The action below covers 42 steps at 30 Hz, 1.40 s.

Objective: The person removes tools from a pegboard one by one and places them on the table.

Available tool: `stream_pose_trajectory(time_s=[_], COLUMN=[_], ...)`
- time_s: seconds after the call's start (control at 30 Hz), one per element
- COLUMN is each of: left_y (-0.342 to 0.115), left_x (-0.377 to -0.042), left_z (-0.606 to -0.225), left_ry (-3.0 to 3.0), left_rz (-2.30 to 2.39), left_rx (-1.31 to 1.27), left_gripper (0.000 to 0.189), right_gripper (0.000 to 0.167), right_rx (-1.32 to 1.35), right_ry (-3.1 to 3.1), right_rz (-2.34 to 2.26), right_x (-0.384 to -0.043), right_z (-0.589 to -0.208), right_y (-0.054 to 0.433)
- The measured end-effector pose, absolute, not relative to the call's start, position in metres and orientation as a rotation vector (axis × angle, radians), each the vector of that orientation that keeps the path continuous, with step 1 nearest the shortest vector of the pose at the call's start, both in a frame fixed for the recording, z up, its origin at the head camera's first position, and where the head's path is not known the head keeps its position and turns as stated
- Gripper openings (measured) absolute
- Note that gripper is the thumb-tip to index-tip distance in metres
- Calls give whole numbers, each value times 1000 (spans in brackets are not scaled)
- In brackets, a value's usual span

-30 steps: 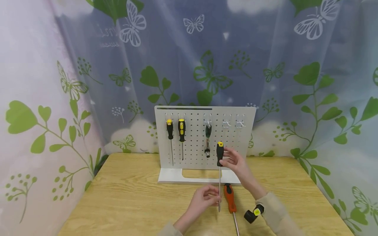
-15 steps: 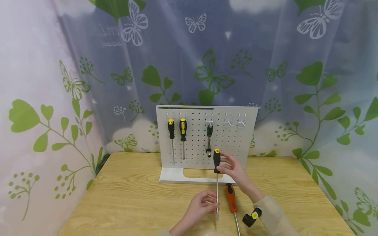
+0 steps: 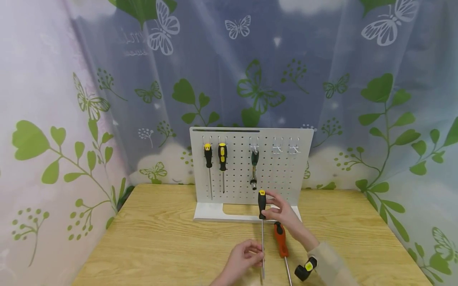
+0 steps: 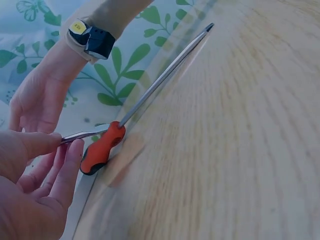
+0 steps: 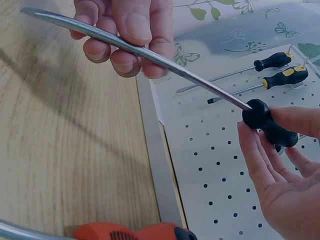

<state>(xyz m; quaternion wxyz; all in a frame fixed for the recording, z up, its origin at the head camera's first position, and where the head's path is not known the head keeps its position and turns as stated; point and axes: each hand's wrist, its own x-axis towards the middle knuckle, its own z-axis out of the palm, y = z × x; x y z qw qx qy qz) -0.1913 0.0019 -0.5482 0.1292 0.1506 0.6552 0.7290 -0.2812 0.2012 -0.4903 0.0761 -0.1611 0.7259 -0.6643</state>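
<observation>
My right hand (image 3: 282, 216) pinches the black handle of a long screwdriver (image 3: 262, 204), which has a yellow cap and stands nearly upright, tip down, in front of the pegboard. Lower on its steel shaft, thumb and fingertips of my left hand (image 3: 243, 258) pinch the metal, as the left wrist view also shows. In the right wrist view the shaft (image 5: 195, 78) crosses in front of the left hand's fingers. Just right of the held tool, an orange-red screwdriver (image 3: 281, 240) lies on the table, its black end toward the board.
A white pegboard (image 3: 236, 167) stands on the wooden table (image 3: 157, 238). Two yellow-and-black screwdrivers, one with a thin handle (image 3: 208, 155) and one thicker (image 3: 222, 157), hang at its left. A dark green-handled tool (image 3: 254, 167) hangs mid-board. Bare hooks (image 3: 294, 147) sit at the right.
Both hands have moved down and toward me with the black screwdriver, which has shifted slightly left and away from the pegboard. The orange-red screwdriver stays where it was.
</observation>
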Motion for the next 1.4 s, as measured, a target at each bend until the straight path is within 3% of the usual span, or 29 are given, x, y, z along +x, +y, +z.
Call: stream_pose_trajectory(time_s=[0.43, 0.8, 1.4], left_y=[1, -2, -4], left_x=[-184, -177, -169], left_z=[-561, -569, -569], left_ry=[1926, 1970, 2077], left_rz=[2076, 1986, 1854], left_rx=[388, 414, 387], left_gripper=[22, 25, 22], right_gripper=[78, 77, 64], right_rx=[-561, -477, -401], right_ry=[2153, 2103, 2303], right_rz=[-1948, -1951, -1823], right_x=[-277, -268, -269], right_z=[-513, -527, -534], right_y=[201, 199, 194])
